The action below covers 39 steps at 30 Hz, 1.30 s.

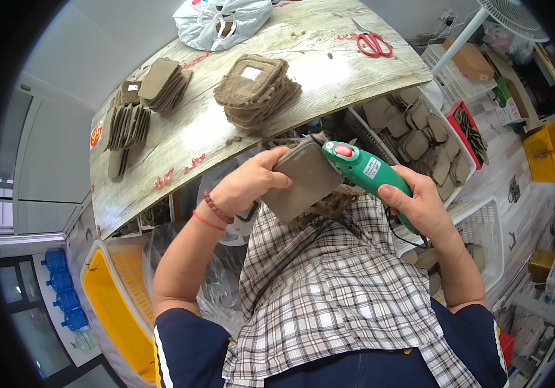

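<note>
My left hand [250, 181] grips a flat grey-brown pad [308, 186] with rounded corners, thumb on its face. In my right hand [418, 199] is a green handheld electric cutter [373, 172] with a red button on top. Its head is at the pad's upper right corner; whether the blade touches the edge is hidden. Fuzzy brown scraps [337, 204] show beneath the pad, over my checked apron [336, 284]. On the table [190, 132] ahead stands a stack of shaggy-edged pads [255, 90]. Smoother pads [161, 84] are piled to its left.
Red-handled scissors [373, 44] lie near the table's right end, and a white plastic bag [222, 22] sits at the back. Right of me, a white crate [455, 152] holds many pads beside a red tray [466, 132]. A yellow crate [112, 310] stands at my left.
</note>
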Each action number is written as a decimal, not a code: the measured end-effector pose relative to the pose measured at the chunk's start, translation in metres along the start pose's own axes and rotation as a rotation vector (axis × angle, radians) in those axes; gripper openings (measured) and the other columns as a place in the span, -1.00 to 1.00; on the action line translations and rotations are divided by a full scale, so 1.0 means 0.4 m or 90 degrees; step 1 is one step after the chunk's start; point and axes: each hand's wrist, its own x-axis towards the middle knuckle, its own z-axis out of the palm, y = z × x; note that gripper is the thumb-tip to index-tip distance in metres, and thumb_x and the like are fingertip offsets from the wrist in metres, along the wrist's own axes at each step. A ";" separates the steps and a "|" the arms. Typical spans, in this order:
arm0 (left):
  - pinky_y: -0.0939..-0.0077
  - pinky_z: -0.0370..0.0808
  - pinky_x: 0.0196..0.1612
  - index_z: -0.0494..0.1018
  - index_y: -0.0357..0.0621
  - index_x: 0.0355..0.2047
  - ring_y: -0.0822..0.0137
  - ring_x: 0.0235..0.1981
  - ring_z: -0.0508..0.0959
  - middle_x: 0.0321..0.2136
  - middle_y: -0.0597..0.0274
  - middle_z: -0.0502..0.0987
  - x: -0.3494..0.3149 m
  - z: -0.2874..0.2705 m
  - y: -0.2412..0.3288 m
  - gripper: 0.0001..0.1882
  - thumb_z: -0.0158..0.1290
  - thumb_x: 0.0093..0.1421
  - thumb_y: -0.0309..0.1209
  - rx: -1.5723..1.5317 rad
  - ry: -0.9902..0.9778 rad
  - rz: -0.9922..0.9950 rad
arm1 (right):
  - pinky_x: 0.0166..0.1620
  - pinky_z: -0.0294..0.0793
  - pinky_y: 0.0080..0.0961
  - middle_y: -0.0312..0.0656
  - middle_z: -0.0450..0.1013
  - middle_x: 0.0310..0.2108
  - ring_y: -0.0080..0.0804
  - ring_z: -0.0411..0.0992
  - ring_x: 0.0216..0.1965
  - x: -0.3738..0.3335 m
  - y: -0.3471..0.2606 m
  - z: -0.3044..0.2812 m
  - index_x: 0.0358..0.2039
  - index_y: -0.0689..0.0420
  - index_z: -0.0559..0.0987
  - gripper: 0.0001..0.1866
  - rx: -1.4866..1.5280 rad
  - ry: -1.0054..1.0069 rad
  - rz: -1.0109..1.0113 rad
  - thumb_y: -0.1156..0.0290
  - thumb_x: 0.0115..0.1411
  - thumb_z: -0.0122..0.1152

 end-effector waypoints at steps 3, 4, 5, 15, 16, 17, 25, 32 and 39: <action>0.58 0.43 -0.15 0.41 -0.22 -0.29 0.50 -0.27 0.49 -0.30 0.30 0.52 -0.011 -0.029 0.002 -0.77 0.12 0.01 -0.65 0.053 0.071 0.080 | -0.44 0.31 -0.70 -0.38 0.40 -0.52 -0.70 0.32 -0.52 0.002 0.009 -0.006 -0.20 0.25 0.54 -0.57 0.006 -0.007 0.007 0.09 0.18 0.26; 0.59 0.44 -0.18 0.41 -0.21 -0.29 0.50 -0.30 0.50 -0.33 0.30 0.53 -0.014 -0.041 -0.006 -0.77 0.14 0.01 -0.65 0.022 0.103 0.087 | -0.45 0.31 -0.70 -0.38 0.40 -0.53 -0.70 0.32 -0.53 0.002 0.010 -0.005 -0.21 0.25 0.54 -0.57 0.015 -0.008 0.009 0.09 0.18 0.26; 0.60 0.44 -0.21 0.42 -0.20 -0.30 0.49 -0.33 0.51 -0.35 0.30 0.54 -0.020 -0.058 -0.014 -0.77 0.16 0.01 -0.64 -0.010 0.135 0.094 | -0.46 0.31 -0.70 -0.38 0.39 -0.54 -0.70 0.32 -0.53 0.003 0.011 -0.005 -0.22 0.24 0.54 -0.58 0.024 -0.009 0.012 0.09 0.18 0.26; 0.62 0.50 -0.33 0.51 -0.21 -0.35 0.51 -0.45 0.55 -0.42 0.26 0.60 -0.053 -0.064 -0.021 -0.81 0.26 0.01 -0.58 -0.192 0.233 0.120 | -0.47 0.30 -0.70 -0.39 0.38 -0.55 -0.71 0.30 -0.54 0.008 0.026 -0.002 -0.22 0.24 0.54 -0.59 0.015 -0.052 0.012 0.11 0.17 0.28; 0.62 0.50 -0.34 0.51 -0.21 -0.35 0.51 -0.45 0.56 -0.42 0.26 0.60 -0.053 -0.065 -0.021 -0.81 0.26 0.01 -0.58 -0.193 0.229 0.122 | -0.46 0.30 -0.70 -0.39 0.38 -0.55 -0.71 0.30 -0.54 0.005 0.024 -0.004 -0.21 0.23 0.55 -0.60 0.011 -0.051 0.015 0.12 0.17 0.28; 0.62 0.51 -0.34 0.51 -0.22 -0.34 0.51 -0.45 0.56 -0.42 0.25 0.60 -0.054 -0.065 -0.020 -0.81 0.26 0.01 -0.58 -0.195 0.225 0.125 | -0.46 0.30 -0.70 -0.39 0.39 -0.54 -0.72 0.29 -0.54 0.003 0.020 -0.006 -0.21 0.23 0.55 -0.60 0.008 -0.050 0.018 0.13 0.16 0.29; 0.62 0.51 -0.31 0.49 -0.24 -0.34 0.51 -0.43 0.56 -0.40 0.23 0.60 -0.054 -0.035 0.014 -0.81 0.23 0.00 -0.60 -0.043 0.198 0.079 | -0.38 0.38 -0.62 -0.30 0.45 -0.51 -0.62 0.37 -0.48 -0.007 -0.008 -0.030 -0.16 0.25 0.54 -0.58 -0.106 -0.072 -0.025 0.17 0.13 0.32; 0.64 0.51 -0.25 0.48 -0.26 -0.23 0.54 -0.36 0.55 -0.35 0.31 0.57 -0.036 0.002 0.008 -0.69 0.24 -0.03 -0.65 0.061 0.139 0.110 | -0.37 0.39 -0.61 -0.27 0.47 -0.51 -0.61 0.40 -0.47 0.004 -0.009 -0.013 -0.14 0.25 0.54 -0.56 -0.136 -0.089 -0.055 0.18 0.11 0.34; 0.61 0.51 -0.17 0.24 -0.27 0.17 0.49 -0.25 0.53 -0.23 0.23 0.52 -0.020 0.041 0.019 -0.26 0.22 -0.06 -0.71 0.021 0.114 0.151 | -0.35 0.39 -0.60 -0.26 0.47 -0.46 -0.61 0.40 -0.44 0.045 -0.020 0.016 -0.13 0.26 0.53 -0.55 -0.089 -0.112 -0.043 0.17 0.11 0.33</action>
